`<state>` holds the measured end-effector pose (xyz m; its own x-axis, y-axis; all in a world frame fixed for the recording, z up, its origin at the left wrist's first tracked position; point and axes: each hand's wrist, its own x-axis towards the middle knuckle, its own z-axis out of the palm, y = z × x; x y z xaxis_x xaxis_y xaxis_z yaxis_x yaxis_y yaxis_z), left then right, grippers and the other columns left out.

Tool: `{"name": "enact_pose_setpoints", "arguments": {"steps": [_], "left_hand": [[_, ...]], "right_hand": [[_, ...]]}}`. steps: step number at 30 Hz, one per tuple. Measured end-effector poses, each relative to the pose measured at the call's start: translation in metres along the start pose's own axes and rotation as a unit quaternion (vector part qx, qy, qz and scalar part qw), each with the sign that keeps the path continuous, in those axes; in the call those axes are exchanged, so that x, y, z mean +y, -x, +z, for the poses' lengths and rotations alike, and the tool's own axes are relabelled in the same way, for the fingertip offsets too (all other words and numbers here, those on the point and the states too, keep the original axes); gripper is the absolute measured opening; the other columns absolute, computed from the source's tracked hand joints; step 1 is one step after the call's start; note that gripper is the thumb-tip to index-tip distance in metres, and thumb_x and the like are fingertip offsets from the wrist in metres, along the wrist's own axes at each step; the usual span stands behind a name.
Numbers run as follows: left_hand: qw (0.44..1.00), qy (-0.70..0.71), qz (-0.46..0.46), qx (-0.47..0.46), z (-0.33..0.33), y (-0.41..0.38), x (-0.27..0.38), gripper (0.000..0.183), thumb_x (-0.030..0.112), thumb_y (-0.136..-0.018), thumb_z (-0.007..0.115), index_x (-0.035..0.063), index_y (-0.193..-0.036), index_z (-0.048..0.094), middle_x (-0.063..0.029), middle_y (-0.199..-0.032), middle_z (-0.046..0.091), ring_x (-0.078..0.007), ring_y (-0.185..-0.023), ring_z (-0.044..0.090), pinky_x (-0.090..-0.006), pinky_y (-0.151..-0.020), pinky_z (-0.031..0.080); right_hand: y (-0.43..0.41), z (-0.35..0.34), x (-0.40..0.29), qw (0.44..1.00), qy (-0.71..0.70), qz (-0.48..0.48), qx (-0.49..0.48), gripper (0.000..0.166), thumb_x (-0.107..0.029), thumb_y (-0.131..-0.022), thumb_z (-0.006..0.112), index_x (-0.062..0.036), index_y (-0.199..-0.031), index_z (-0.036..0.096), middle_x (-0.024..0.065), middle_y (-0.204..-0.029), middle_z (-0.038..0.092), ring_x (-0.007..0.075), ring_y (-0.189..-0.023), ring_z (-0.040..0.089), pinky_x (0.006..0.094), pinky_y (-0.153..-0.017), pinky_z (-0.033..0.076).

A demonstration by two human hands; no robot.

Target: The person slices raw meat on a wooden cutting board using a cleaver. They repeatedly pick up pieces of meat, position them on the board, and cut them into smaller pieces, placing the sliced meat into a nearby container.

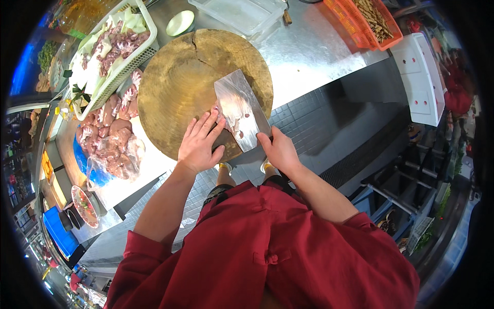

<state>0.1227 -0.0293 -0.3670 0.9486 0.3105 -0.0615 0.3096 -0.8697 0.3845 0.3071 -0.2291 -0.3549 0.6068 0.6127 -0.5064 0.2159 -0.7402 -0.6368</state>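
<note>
A wide cleaver (240,112) lies nearly flat over the right side of a round wooden chopping block (173,85). My right hand (279,148) is closed around its handle, which the fingers hide. Beside the blade my left hand (202,141) presses down with its fingertips on a small piece of raw meat (219,110); part of that meat is covered by the fingers and the blade. Small dark scraps stick to the cleaver's face. A crack runs into the block from its far rim.
Left of the block, raw kidneys or similar organ meat (119,143) are heaped on plastic. Behind them stands a white basket (144,54) of sliced meat. A cut melon or gourd (180,23), a clear plastic tub (235,15) and an orange basket (347,27) line the metal table (305,50).
</note>
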Motion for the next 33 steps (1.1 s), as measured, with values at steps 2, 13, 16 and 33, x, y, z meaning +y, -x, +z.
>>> {"name": "enact_pose_setpoints", "arguments": {"steps": [2,13,16,33], "left_hand": [[1.000,0.001,0.001,-0.003,0.000,0.000,-0.001,0.076,0.031,-0.084,0.072,0.0189,-0.155,0.049,-0.0095,-0.166,0.039,-0.0319,-0.152,0.038,-0.0536,-0.126,0.027],[1.000,0.007,0.004,-0.006,0.001,0.000,-0.003,0.076,0.032,-0.083,0.071,0.0186,-0.155,0.050,-0.0092,-0.166,0.039,-0.0330,-0.151,0.038,-0.0544,-0.126,0.028],[1.000,0.009,-0.001,-0.015,0.001,0.001,-0.004,0.076,0.034,-0.084,0.070,0.0181,-0.155,0.050,-0.0091,-0.167,0.039,-0.0333,-0.152,0.038,-0.0548,-0.125,0.028],[1.000,0.013,0.000,-0.013,-0.001,0.003,-0.003,0.079,0.039,-0.083,0.070,0.0183,-0.156,0.049,-0.0047,-0.168,0.038,-0.0328,-0.154,0.033,-0.0563,-0.127,0.023]], "right_hand": [[0.001,0.000,0.002,0.999,-0.029,-0.021,0.008,0.047,-0.043,-0.101,0.062,0.0039,-0.100,0.061,0.0311,-0.093,0.071,0.0511,-0.093,0.067,0.0542,-0.081,0.052],[-0.012,-0.003,0.007,0.999,-0.004,-0.012,-0.030,0.050,-0.046,-0.101,0.062,0.0036,-0.099,0.064,0.0305,-0.095,0.071,0.0500,-0.096,0.067,0.0516,-0.081,0.053],[-0.005,-0.005,0.007,0.999,-0.027,0.004,-0.044,0.051,-0.047,-0.100,0.062,0.0039,-0.098,0.064,0.0311,-0.094,0.071,0.0502,-0.096,0.067,0.0520,-0.082,0.053],[-0.016,-0.011,0.004,0.997,0.017,-0.006,-0.073,0.057,-0.051,-0.099,0.063,0.0060,-0.098,0.065,0.0313,-0.093,0.071,0.0493,-0.093,0.069,0.0499,-0.081,0.054]]}}
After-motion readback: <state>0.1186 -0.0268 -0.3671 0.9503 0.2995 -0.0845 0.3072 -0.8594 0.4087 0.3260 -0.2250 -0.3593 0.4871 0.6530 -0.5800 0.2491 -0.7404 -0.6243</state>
